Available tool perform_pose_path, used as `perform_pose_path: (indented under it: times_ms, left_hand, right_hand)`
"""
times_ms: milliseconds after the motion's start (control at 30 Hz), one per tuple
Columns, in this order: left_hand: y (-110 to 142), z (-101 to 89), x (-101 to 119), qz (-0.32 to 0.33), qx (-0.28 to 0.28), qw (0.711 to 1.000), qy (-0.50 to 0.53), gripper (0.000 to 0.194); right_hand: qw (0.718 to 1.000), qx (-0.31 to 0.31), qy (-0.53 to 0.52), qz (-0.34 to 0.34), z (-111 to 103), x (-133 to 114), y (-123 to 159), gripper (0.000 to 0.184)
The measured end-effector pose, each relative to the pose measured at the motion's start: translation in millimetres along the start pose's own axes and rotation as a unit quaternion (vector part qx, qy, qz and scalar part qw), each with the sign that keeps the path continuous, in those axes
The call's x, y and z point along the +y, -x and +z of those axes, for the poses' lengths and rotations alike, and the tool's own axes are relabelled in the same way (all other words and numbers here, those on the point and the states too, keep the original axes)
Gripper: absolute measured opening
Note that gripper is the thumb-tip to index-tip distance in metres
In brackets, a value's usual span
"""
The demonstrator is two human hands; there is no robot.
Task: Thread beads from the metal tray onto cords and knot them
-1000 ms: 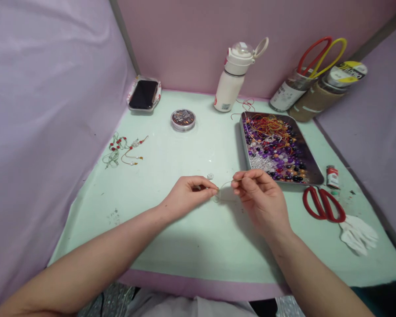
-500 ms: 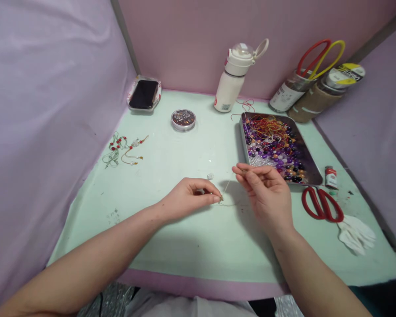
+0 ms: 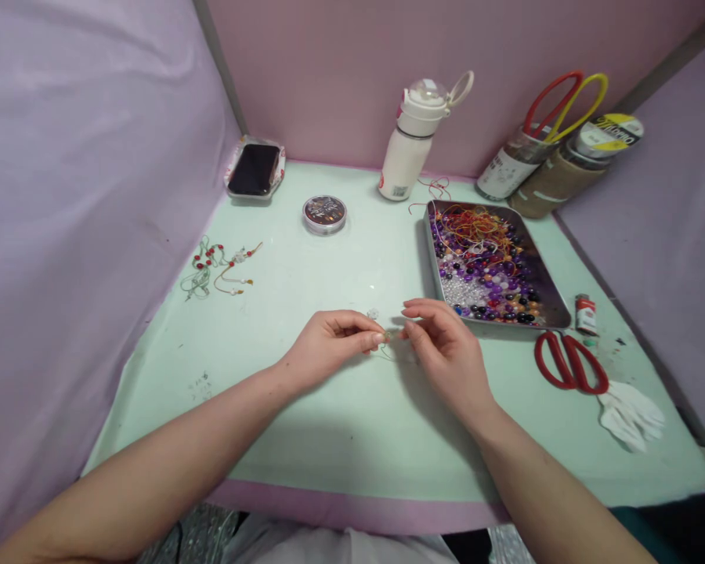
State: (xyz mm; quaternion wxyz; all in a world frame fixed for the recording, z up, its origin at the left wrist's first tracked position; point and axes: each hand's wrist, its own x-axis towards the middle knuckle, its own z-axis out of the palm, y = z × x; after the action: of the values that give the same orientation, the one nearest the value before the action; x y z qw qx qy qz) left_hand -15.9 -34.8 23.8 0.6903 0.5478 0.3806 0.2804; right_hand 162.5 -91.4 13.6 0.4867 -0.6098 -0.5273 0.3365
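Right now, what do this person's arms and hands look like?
The left hand and right hand are bare, with no gloves, rings or watch visible on them. The left forearm and right forearm are uncovered; the left has a small dark spot near the wrist. Dark cloth, partly teal, shows beside the right arm; I cannot tell whether it is a sleeve.

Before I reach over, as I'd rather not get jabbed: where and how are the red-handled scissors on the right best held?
Probably by the two red handle loops of the red-handled scissors, with the grip coming from the near left: they lie flat side by side there, while white cloth hides the blade end and the rectangular metal bead tray borders the far side.
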Motion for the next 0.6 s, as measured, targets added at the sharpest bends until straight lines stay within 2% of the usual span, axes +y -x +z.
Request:
perform_pose_path:
  times_ms: [100, 167, 267, 400, 500, 600]
  left_hand:
    - [-1, -1.1, -2, -0.002, 0.014, 1.000, -0.021, 0.012]
    - [-1, -0.3, -3, 0.003, 0.013, 1.000, -0.027, 0.011]
    - [-2, 2.4, -6, 0.020, 0.013, 0.999, -0.028, 0.009]
    - [-3, 4.4, -8, 0.038, 0.028, 0.999, -0.025, 0.010]
    - [-3, 4.5, -7, 0.038, 0.035, 0.998, -0.036, 0.012]
    - [-3, 4.8, -5, 0.028, 0.038, 0.998, -0.044, 0.013]
  right_hand:
    - [0.990, 0.060, 0.079, -0.102, 0, -4, 3, 0.010]
    - [0.993, 0.044, 0.036, -0.105, 1, -7, 5, 0.010]
    - [0.996, -0.026, -0.073, -0.049, 6, -7, 7, 0.012]
    - [0.972, -0.096, -0.194, 0.087, 12, -1, 9, 0.014]
    - [0.951, -0.114, -0.241, 0.157, 14, 1, 8, 0.012]
    - [0.938, -0.113, -0.276, 0.180, 14, -2, 5, 0.010]
